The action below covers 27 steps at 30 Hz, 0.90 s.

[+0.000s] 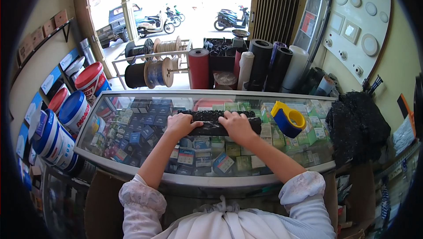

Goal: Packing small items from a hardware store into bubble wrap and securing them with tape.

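Observation:
A black rolled bundle of plastic-like sheet [211,128] lies crosswise on the glass-topped display counter [198,180]. My left hand [180,125] rests on its left part, thumb pointing inward. On its right part lies my right hand [237,126], fingers bent over the top. Behind the smooth front part, a bumpy black strip [206,115] runs alongside; whether the two are joined I cannot tell. To the right of the roll sits a yellow and blue tape dispenser [288,120]. Many small boxes [186,156] show through the glass below.
A heap of black bumpy material [357,126] stands at the counter's right end. Paint buckets [74,106] line the left side. Beyond the counter are cable spools [158,73], a red roll [199,68] and black rolls [261,60]. A cardboard box [105,202] is below, near left.

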Motion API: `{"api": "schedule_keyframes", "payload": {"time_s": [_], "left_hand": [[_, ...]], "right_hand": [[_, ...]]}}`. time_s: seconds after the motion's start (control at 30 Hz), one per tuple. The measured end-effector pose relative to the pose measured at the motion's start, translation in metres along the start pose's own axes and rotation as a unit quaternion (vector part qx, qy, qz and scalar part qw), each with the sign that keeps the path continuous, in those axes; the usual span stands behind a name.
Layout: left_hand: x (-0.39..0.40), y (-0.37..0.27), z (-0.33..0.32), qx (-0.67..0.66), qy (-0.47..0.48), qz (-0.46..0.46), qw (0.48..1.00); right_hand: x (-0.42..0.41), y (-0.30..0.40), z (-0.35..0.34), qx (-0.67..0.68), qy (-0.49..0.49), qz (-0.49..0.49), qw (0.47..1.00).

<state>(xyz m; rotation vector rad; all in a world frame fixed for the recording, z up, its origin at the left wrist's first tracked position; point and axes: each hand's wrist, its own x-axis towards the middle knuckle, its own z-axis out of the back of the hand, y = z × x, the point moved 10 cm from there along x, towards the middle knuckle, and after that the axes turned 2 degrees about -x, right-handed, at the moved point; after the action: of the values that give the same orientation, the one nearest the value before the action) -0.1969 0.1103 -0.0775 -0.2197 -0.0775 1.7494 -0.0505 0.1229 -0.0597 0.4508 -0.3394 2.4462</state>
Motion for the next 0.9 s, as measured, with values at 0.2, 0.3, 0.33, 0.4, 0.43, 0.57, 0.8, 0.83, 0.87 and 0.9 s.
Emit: {"api": "schedule_keyframes", "payload": {"time_s": [0.2, 0.3, 0.33, 0.4, 0.43, 0.57, 0.8, 0.83, 0.87, 0.9], "left_hand": [[0.001, 0.019, 0.019, 0.071, -0.09, 0.064, 0.991], [-0.007, -0.022, 0.019, 0.06, -0.164, -0.108, 0.979], [-0.016, -0.052, 0.014, 0.004, -0.17, -0.242, 0.955], [-0.028, -0.068, -0.003, 0.01, -0.187, -0.279, 0.942], [-0.034, -0.075, -0.007, 0.015, -0.202, -0.311, 0.929], [-0.016, -0.07, -0.01, 0.032, -0.151, -0.273, 0.95], [-0.007, -0.071, -0.017, -0.041, -0.087, -0.305, 0.947], [-0.007, -0.071, -0.019, -0.055, -0.065, -0.306, 0.948], [-0.007, -0.073, -0.021, -0.07, -0.043, -0.306, 0.948], [-0.005, -0.071, -0.023, -0.079, -0.029, -0.291, 0.953]], "right_hand": [[-0.018, 0.02, 0.006, -0.037, -0.106, -0.012, 0.994], [-0.02, 0.023, 0.012, 0.017, -0.107, 0.001, 0.994], [-0.017, 0.016, 0.006, 0.014, -0.109, -0.001, 0.994], [-0.011, 0.01, -0.003, 0.007, -0.118, 0.034, 0.992], [-0.008, 0.006, -0.005, 0.006, -0.12, 0.033, 0.992], [0.004, 0.002, -0.012, 0.082, -0.066, 0.043, 0.994], [0.008, -0.012, -0.028, 0.174, 0.1, -0.005, 0.98], [0.008, -0.015, -0.029, 0.173, 0.098, -0.004, 0.98], [0.007, -0.015, -0.03, 0.185, 0.106, 0.019, 0.977], [0.007, -0.013, -0.032, 0.198, 0.113, 0.043, 0.973]]}}
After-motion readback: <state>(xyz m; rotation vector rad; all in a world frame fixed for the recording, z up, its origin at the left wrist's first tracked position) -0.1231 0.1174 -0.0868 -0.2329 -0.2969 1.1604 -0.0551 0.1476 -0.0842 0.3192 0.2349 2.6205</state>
